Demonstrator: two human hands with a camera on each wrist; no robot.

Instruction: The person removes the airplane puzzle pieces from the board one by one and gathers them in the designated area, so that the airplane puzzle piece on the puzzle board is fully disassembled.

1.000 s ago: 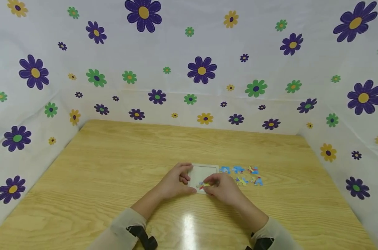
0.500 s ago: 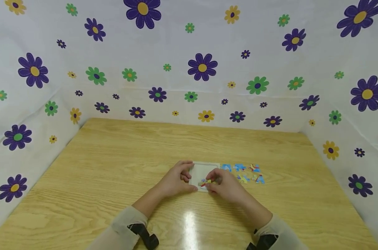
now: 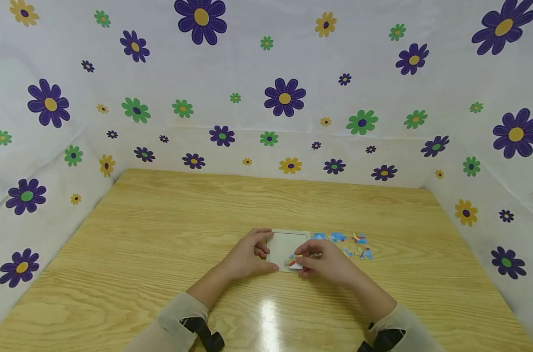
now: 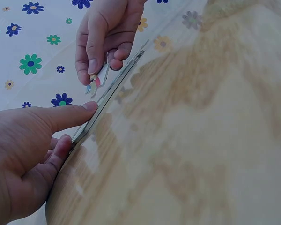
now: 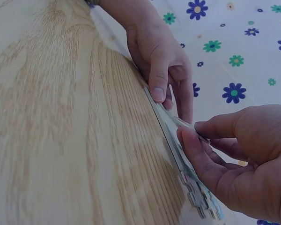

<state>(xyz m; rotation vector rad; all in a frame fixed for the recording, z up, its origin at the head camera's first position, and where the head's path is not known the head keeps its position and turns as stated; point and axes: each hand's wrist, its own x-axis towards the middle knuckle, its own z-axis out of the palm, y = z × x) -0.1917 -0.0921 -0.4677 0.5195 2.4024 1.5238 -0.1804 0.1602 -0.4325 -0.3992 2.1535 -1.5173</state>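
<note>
A pale, shallow puzzle tray lies on the table in the head view, its inside bare where it shows. My left hand holds it at the left side, forefinger at the far corner and thumb along the near edge. Between thumb and fingers my right hand pinches a colourful jigsaw piece over the tray's near right part. In the left wrist view the piece is tilted, just above the tray; the fingers hide part of it.
Right of the tray, several loose jigsaw pieces lie in two rows, blue with red and yellow; my right hand partly covers the nearer row. The wooden table is bordered by white flowered cloth at the back and sides.
My right hand has shifted a little to the right with the jigsaw piece, which is now turned and tilted. My left hand keeps its place on the tray.
</note>
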